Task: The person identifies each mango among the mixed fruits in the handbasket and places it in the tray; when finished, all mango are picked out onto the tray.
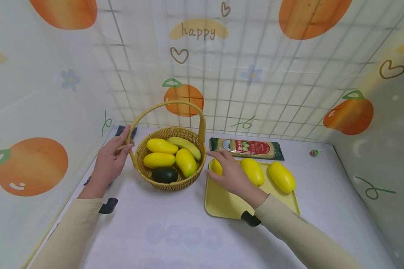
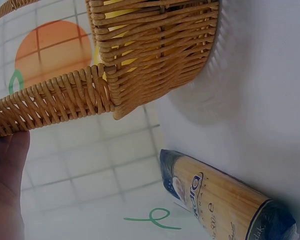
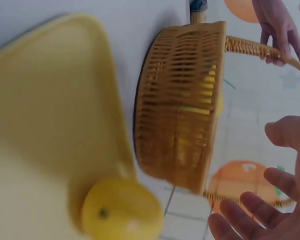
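The left hand (image 1: 110, 160) pinches the handle (image 1: 178, 101) of the wicker basket (image 3: 180, 105); the right hand (image 1: 233, 173), fingers spread, hovers beside it, over a yellow tray (image 1: 222, 201) of mangoes (image 1: 252, 172).

wicker basket (image 1: 170, 185): tan, round, upright, centre-left of frame; arched handle (image 1: 178, 102) up | inside: three yellow oval fruits (image 1: 159, 160), yellow-green banana (image 1: 186, 144), dark green avocado (image 1: 164, 175) at near side, all lying down | tray (image 1: 222, 203): pale yellow, flat, right of centre | on it: three more oval fruits (image 1: 252, 172), all yellow, row along upper part, leftmost partly hidden
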The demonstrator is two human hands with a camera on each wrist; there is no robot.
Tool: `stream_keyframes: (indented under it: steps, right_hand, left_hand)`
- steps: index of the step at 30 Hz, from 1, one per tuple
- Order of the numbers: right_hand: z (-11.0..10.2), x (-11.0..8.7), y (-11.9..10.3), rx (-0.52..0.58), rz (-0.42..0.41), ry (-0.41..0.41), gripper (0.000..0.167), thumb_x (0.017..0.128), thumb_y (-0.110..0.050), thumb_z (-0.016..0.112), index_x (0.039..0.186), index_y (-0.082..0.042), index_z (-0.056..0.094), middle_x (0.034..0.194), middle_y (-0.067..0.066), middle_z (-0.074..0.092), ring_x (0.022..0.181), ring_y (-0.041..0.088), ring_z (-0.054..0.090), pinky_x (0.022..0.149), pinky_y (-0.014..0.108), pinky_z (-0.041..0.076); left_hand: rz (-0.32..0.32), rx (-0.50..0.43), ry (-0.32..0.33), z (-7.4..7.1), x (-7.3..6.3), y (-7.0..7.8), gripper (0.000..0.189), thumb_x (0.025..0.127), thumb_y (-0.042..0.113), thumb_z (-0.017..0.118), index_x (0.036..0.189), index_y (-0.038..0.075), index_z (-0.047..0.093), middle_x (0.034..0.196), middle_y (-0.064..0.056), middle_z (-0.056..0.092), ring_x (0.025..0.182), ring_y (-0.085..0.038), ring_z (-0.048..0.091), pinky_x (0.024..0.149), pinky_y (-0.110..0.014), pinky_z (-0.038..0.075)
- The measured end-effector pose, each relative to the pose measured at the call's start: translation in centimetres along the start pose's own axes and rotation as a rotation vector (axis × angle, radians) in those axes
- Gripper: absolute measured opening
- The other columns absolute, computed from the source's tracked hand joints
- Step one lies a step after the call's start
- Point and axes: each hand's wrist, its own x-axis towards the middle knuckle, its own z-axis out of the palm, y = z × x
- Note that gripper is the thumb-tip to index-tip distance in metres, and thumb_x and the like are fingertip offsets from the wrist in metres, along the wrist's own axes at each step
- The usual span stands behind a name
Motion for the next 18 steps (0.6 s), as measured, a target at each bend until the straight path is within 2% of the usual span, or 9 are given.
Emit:
stream_keyframes:
  steps: [2, 6, 9, 12, 15, 18]
  right_hand:
    - [0.8, 1.1, -0.7, 0.006, -0.018, -0.018, 0.057, 0.096, -0.036, 0.072, 0.147, -0.019, 0.054, 0.145, 0.011, 0.049, 0.125, 0.031, 0.055, 0.103, 0.05, 0.052]
    - [2.2, 3.2, -1.8, 0.011, -0.045, -0.061, 0.059, 0.095, -0.036, 0.073, 0.148, -0.019, 0.053, 0.144, 0.011, 0.049, 0.122, 0.029, 0.056, 0.101, 0.044, 0.053]
    - [3.1, 4.7, -2.4, -0.027, -0.048, -0.102, 0.062, 0.094, -0.037, 0.074, 0.149, -0.02, 0.051, 0.145, 0.012, 0.048, 0.123, 0.029, 0.055, 0.1, 0.042, 0.054]
    - [4.0, 5.9, -2.8, -0.079, -0.029, -0.151, 0.065, 0.094, -0.039, 0.073, 0.152, -0.022, 0.048, 0.145, 0.011, 0.048, 0.119, 0.026, 0.055, 0.098, 0.039, 0.054]
    - [4.9, 6.9, -3.1, -0.126, -0.015, -0.197, 0.068, 0.094, -0.038, 0.073, 0.154, -0.023, 0.045, 0.144, 0.011, 0.048, 0.113, 0.024, 0.057, 0.093, 0.037, 0.056]
    - [5.5, 7.6, -3.3, -0.175, -0.02, -0.231, 0.069, 0.094, -0.038, 0.073, 0.154, -0.023, 0.044, 0.145, 0.013, 0.048, 0.114, 0.028, 0.058, 0.094, 0.04, 0.056]
  left_hand:
    - [-0.003, -0.001, -0.002, 0.0, 0.0, 0.0, 0.069, 0.1, 0.006, 0.063, 0.157, 0.033, 0.037, 0.11, -0.01, 0.068, 0.101, -0.016, 0.061, 0.094, -0.008, 0.044]
    - [-0.012, 0.0, -0.009, 0.0, 0.0, -0.1, 0.069, 0.101, 0.007, 0.063, 0.158, 0.034, 0.036, 0.111, -0.009, 0.068, 0.101, -0.018, 0.061, 0.095, -0.01, 0.046]
    - [-0.018, 0.0, -0.013, 0.0, 0.0, -0.1, 0.069, 0.101, 0.007, 0.062, 0.158, 0.035, 0.035, 0.111, -0.009, 0.068, 0.102, -0.019, 0.061, 0.096, -0.013, 0.048]
    - [-0.017, 0.003, -0.013, 0.0, 0.0, -0.1, 0.069, 0.101, 0.007, 0.062, 0.158, 0.035, 0.035, 0.11, -0.009, 0.068, 0.102, -0.019, 0.062, 0.096, -0.027, 0.054]
    - [-0.014, 0.001, -0.012, 0.0, 0.0, -0.1, 0.069, 0.101, 0.006, 0.062, 0.158, 0.035, 0.035, 0.11, -0.01, 0.067, 0.101, -0.02, 0.062, 0.094, -0.044, 0.054]
    - [-0.01, 0.003, -0.013, -0.1, 0.0, 0.0, 0.07, 0.101, 0.005, 0.062, 0.158, 0.035, 0.034, 0.109, -0.01, 0.067, 0.102, -0.024, 0.063, 0.092, -0.051, 0.053]
